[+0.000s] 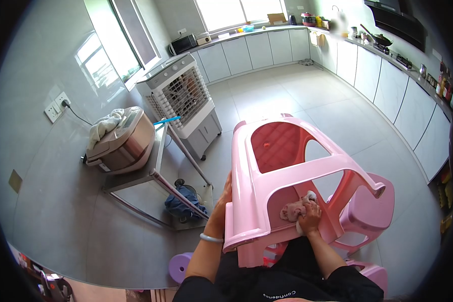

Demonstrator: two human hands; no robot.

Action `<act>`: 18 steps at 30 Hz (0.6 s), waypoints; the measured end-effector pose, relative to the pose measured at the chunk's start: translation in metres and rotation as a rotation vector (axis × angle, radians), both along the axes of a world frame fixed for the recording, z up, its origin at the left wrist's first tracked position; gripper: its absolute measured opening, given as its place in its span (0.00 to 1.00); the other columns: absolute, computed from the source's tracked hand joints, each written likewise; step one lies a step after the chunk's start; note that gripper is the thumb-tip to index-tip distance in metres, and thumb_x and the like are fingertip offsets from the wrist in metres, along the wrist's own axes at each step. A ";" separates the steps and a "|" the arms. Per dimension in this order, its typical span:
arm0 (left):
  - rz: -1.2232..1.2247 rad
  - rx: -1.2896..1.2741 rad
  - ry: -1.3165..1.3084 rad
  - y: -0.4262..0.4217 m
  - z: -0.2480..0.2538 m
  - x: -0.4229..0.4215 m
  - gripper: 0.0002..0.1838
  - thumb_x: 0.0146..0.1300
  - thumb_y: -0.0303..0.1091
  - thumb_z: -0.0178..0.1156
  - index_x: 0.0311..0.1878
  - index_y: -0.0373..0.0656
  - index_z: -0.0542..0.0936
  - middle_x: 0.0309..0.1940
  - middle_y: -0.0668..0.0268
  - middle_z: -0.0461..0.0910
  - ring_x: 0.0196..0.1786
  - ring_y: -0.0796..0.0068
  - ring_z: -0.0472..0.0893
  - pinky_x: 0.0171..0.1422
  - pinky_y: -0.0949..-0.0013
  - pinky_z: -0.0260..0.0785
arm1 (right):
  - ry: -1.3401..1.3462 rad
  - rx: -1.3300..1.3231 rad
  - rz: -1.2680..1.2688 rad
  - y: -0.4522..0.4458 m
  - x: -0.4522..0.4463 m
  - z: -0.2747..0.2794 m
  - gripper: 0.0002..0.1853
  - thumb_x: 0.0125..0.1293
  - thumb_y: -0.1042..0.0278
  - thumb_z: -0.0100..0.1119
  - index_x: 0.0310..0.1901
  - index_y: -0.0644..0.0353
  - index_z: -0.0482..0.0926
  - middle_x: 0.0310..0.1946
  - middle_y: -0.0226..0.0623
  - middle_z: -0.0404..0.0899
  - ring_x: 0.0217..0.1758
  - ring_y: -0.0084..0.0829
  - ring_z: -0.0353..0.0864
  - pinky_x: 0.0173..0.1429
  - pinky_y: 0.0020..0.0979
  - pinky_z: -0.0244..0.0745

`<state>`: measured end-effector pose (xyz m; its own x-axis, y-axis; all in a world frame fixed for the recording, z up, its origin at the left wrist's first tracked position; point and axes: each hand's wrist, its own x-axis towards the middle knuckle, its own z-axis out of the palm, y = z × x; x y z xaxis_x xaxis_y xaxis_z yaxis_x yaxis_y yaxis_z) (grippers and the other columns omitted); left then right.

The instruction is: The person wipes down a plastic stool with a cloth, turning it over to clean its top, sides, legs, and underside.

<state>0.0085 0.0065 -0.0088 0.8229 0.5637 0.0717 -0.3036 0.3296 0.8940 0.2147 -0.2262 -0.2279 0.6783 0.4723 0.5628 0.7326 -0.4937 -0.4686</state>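
Observation:
A large pink plastic chair point(246, 186) is tipped over in front of me, its legs and openings turned towards me. A quilted pattern shows on the panel inside it. My left hand point(225, 194) holds the chair's left side; its fingers are partly hidden by the edge. Through the lower opening reaches my right hand point(310, 217), closed on a crumpled, pale pinkish cloth point(293, 210) that is pressed against the chair's inner surface. A second pink plastic seat point(370, 206) stands just right of the chair.
On my left, a metal-framed stand point(158, 163) carries a rice cooker point(123, 138) with a cloth on top. An air cooler point(183, 95) stands behind it. A purple stool point(180, 268) is low at left. Cabinets point(382, 93) line the far and right walls.

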 end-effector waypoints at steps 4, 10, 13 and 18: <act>-0.093 0.028 0.187 -0.027 -0.028 -0.043 0.28 0.76 0.49 0.45 0.71 0.40 0.65 0.63 0.57 0.74 0.62 0.63 0.77 0.64 0.59 0.73 | 0.018 -0.036 -0.014 0.001 -0.001 0.002 0.25 0.46 0.65 0.63 0.51 0.53 0.77 0.56 0.45 0.74 0.62 0.51 0.70 0.64 0.50 0.65; -0.049 -0.392 -0.001 -0.033 -0.081 -0.057 0.32 0.76 0.55 0.44 0.74 0.44 0.63 0.71 0.57 0.67 0.70 0.59 0.71 0.72 0.50 0.65 | 0.008 -0.009 -0.006 0.001 0.000 0.001 0.25 0.46 0.64 0.63 0.51 0.53 0.77 0.55 0.45 0.74 0.61 0.50 0.71 0.63 0.50 0.65; 0.016 0.350 0.350 -0.029 -0.101 -0.063 0.33 0.76 0.56 0.42 0.75 0.46 0.61 0.73 0.57 0.64 0.72 0.58 0.67 0.75 0.48 0.60 | 0.012 -0.007 -0.002 0.000 0.000 0.003 0.24 0.46 0.64 0.62 0.50 0.54 0.78 0.55 0.46 0.74 0.61 0.51 0.71 0.63 0.50 0.66; 0.144 -0.055 0.251 -0.043 -0.116 -0.051 0.33 0.76 0.57 0.42 0.74 0.44 0.62 0.69 0.56 0.68 0.69 0.56 0.71 0.73 0.47 0.62 | 0.019 -0.008 -0.019 0.001 -0.002 0.002 0.24 0.47 0.65 0.61 0.50 0.54 0.78 0.56 0.47 0.74 0.60 0.51 0.71 0.63 0.50 0.66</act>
<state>-0.0429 -0.0367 -0.1247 0.7225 0.6731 -0.1578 -0.1221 0.3489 0.9292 0.2127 -0.2254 -0.2260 0.6977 0.4639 0.5459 0.7141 -0.5113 -0.4782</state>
